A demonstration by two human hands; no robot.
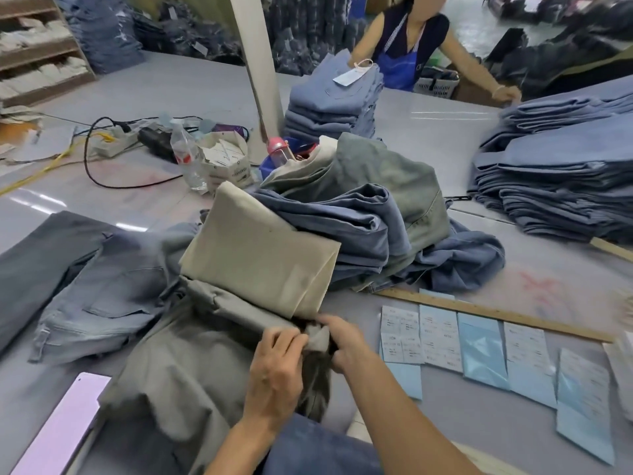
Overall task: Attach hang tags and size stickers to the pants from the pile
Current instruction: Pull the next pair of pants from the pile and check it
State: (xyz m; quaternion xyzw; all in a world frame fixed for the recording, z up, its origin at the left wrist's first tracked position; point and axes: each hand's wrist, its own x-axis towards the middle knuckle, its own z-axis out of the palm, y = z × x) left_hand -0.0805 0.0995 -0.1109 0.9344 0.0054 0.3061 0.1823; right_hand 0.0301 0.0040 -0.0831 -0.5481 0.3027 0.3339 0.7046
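Overhead, a wide grey table (164,80) is seen in a garment workroom, with shelves and stacked denim behind it. Grey-green pants (191,365) lie at the near edge, just below a loose pile (359,228) of folded pants; their long axis cannot be told. A bunched fold of these pants is pinched by the left hand (277,365) and the right hand (346,341), held close together. Size stickers (442,337) are laid in a row right of the pants, beside a wooden ruler (493,313).

Sticker sheets (442,337) print blurred, unreadable; pink sheet (54,430) cut off, possibly paper.
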